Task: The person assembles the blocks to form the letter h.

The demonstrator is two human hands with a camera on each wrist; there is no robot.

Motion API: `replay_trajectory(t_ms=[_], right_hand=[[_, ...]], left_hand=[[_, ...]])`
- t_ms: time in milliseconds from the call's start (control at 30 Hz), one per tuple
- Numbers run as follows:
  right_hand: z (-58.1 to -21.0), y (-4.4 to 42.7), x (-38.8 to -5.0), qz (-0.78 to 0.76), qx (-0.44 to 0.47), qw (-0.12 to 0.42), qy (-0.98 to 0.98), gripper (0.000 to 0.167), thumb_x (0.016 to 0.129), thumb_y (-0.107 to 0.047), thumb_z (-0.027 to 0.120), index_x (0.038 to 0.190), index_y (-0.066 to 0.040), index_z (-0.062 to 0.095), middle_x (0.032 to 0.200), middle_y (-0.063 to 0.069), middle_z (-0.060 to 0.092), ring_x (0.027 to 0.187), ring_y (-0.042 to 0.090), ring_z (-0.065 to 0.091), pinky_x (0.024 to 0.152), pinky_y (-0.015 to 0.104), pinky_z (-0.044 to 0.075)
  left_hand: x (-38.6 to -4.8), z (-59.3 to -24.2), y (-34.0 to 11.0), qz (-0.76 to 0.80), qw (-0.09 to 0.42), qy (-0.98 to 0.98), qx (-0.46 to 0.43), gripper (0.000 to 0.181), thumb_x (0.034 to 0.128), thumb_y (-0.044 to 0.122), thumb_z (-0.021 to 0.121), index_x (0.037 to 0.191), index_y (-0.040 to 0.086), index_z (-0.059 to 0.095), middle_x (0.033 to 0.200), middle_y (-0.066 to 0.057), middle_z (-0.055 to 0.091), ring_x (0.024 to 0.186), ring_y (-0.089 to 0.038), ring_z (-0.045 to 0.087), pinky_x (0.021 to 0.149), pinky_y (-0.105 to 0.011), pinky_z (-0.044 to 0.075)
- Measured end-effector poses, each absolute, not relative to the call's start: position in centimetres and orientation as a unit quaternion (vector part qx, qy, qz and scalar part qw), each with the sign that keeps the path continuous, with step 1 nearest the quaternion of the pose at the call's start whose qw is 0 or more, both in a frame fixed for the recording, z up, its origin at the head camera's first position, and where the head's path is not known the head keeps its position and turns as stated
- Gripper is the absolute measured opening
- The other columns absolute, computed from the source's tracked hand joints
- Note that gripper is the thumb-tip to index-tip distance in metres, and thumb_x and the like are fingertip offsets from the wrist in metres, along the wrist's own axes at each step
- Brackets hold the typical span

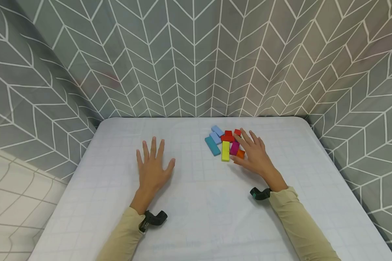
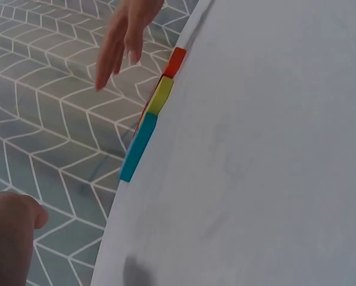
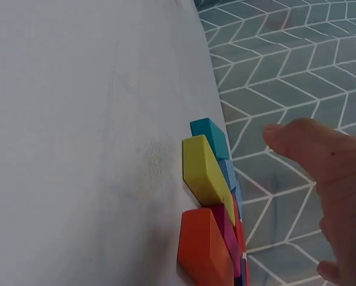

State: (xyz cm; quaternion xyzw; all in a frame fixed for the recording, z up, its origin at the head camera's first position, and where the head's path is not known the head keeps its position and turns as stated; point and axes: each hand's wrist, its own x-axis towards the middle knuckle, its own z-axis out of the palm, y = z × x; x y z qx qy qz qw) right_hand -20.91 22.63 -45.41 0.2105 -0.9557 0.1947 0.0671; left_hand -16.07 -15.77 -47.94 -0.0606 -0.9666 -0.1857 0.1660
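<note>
Over the right part of a cluster of coloured blocks hovers my right hand (image 1: 253,156), fingers spread, gripping nothing. In the cluster lie a teal block (image 1: 212,146), a yellow block (image 1: 225,151), a magenta block (image 1: 234,148), an orange block (image 1: 240,154), light blue blocks (image 1: 215,137) and red blocks (image 1: 227,138). Part of the cluster is hidden under the fingers. My left hand (image 1: 152,172) is to the left, apart from the blocks, its fingers straight and spread. The right wrist view shows the orange block (image 3: 205,247) and yellow block (image 3: 205,170) nearest the camera.
The blocks lie on a white-covered table (image 1: 196,217) toward its far edge. Grey curtains (image 1: 183,58) with white zigzag lines surround the far side and both sides. White tiles (image 1: 16,203) show at lower left. Each wrist wears a black camera mount (image 1: 155,218).
</note>
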Motion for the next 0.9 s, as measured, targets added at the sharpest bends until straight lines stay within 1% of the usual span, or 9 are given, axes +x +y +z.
replay_trajectory(t_ms=[200,300,400,533,667,767,900], right_hand=[[-45.1,21.5,-22.1,0.2,0.274,0.051,-0.94,0.087,0.09,-0.045,0.077,0.162,-0.015,0.04,0.17,0.012,0.023,0.155,0.044,0.011,0.118,0.073,0.007],[-45.0,21.0,-22.6,0.201,0.29,0.039,-0.935,0.086,0.089,-0.045,0.078,0.161,-0.016,0.041,0.17,0.01,0.025,0.154,0.044,0.013,0.118,0.073,0.007],[-45.0,20.5,-23.0,0.199,0.307,0.031,-0.93,0.085,0.089,-0.044,0.079,0.16,-0.014,0.043,0.17,0.01,0.027,0.154,0.045,0.015,0.118,0.073,0.008],[-45.1,19.8,-23.9,0.182,0.33,0.018,-0.926,0.085,0.091,-0.044,0.078,0.161,-0.014,0.041,0.17,0.01,0.026,0.154,0.045,0.016,0.118,0.073,0.01],[-45.0,19.2,-24.7,0.177,0.337,-0.01,-0.925,0.088,0.091,-0.045,0.078,0.163,-0.016,0.037,0.17,0.01,0.025,0.155,0.044,0.013,0.119,0.071,0.007],[-44.9,18.8,-25.2,0.176,0.339,-0.034,-0.924,0.088,0.091,-0.044,0.078,0.163,-0.015,0.037,0.17,0.01,0.025,0.155,0.043,0.011,0.12,0.069,0.005],[-45.0,18.1,-26.1,0.169,0.353,-0.053,-0.919,0.085,0.092,-0.042,0.077,0.163,-0.016,0.038,0.171,0.007,0.024,0.155,0.042,0.011,0.121,0.067,0.006]], left_hand=[[-15.8,-47.9,-14.2,-0.197,0.165,-0.963,-0.084,0.079,0.1004,0.051,0.055,0.165,0.012,0.03,0.172,-0.014,0.014,0.157,-0.038,-0.005,0.122,-0.06,-0.009],[-15.6,-47.9,-13.4,-0.201,0.163,-0.961,-0.093,0.078,0.1009,0.05,0.054,0.165,0.012,0.03,0.172,-0.014,0.014,0.157,-0.037,-0.005,0.122,-0.06,-0.008],[-15.5,-47.9,-12.8,-0.202,0.16,-0.961,-0.1,0.079,0.101,0.05,0.054,0.165,0.012,0.03,0.172,-0.014,0.014,0.157,-0.034,-0.007,0.122,-0.06,-0.008],[-15.4,-47.9,-12.1,-0.195,0.153,-0.963,-0.103,0.079,0.1011,0.05,0.054,0.166,0.013,0.029,0.173,-0.012,0.013,0.157,-0.033,-0.009,0.123,-0.058,-0.009],[-15.4,-47.8,-11.3,-0.192,0.143,-0.965,-0.107,0.079,0.1015,0.05,0.054,0.166,0.014,0.027,0.173,-0.011,0.011,0.157,-0.032,-0.01,0.123,-0.056,-0.011],[-15.4,-47.8,-10.8,-0.187,0.143,-0.965,-0.111,0.079,0.1015,0.05,0.054,0.166,0.014,0.028,0.173,-0.012,0.012,0.157,-0.033,-0.009,0.122,-0.057,-0.011],[-15.3,-47.9,-10.1,-0.175,0.144,-0.967,-0.116,0.078,0.1012,0.05,0.055,0.165,0.012,0.031,0.172,-0.013,0.015,0.157,-0.037,-0.004,0.122,-0.06,-0.009]])
